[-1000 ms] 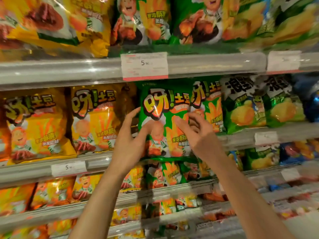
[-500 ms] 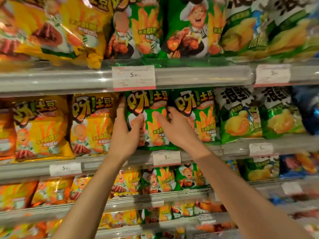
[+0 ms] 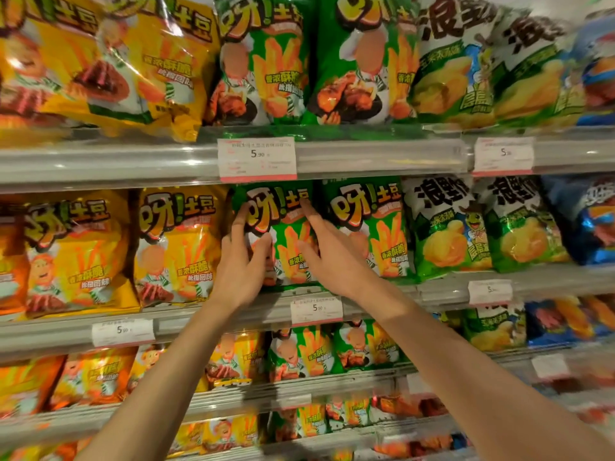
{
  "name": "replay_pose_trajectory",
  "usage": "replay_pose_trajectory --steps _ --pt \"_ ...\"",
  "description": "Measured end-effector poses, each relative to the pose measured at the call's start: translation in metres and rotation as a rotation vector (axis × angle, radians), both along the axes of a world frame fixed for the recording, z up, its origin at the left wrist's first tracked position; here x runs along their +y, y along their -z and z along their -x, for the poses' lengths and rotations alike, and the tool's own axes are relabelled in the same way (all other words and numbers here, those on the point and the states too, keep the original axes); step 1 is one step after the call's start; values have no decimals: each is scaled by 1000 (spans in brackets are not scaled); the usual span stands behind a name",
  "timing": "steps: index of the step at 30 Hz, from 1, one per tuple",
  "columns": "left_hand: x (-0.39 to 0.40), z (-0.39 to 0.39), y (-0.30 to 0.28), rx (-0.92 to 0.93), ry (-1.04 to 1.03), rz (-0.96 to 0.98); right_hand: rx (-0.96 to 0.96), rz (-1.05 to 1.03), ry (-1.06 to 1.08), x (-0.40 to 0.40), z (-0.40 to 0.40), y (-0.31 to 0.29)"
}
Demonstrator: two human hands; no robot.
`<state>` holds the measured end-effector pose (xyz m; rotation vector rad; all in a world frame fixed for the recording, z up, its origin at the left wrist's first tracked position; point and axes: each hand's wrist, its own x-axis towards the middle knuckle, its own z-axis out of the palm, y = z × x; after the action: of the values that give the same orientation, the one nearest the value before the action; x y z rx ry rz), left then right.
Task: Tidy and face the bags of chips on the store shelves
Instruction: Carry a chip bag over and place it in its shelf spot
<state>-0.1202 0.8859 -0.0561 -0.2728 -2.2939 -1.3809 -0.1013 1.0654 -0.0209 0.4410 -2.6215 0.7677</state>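
- Both arms are reaching up and forward to the middle shelf (image 3: 366, 296), bare forearms coming in from the bottom of the view and angling toward each other.
- The green chip bag (image 3: 283, 227) stands upright at the front of that shelf, between a yellow chip bag (image 3: 176, 247) on its left and a second green bag (image 3: 372, 227) on its right, touching or nearly touching both.
- Left hand (image 3: 243, 261) is on the bag's left edge, fingers stretched up along the side, thumb across the front. Looks like it's got the edge lightly held between thumb and fingers.
- Right hand (image 3: 332, 251) lies flat on the bag's front, fingers straight and spread, index finger pointing up at the printed logo. It presses, not grabbing anything.
- A price tag (image 3: 316, 310) sits on the shelf rail right below the bag, just between the two wrists.
- Shelf above has bigger yellow and green bags, with another price tag (image 3: 257, 158) over the hands.
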Motion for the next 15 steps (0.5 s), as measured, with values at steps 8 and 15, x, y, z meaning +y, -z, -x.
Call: replay_pose_trajectory --steps 8,15 --pt "-5 1 -22 64 24 -40 -29 -50 -83 2 7 -11" --pt "-13 18 -30 20 94 22 -95 5 -110 1 14 -6"
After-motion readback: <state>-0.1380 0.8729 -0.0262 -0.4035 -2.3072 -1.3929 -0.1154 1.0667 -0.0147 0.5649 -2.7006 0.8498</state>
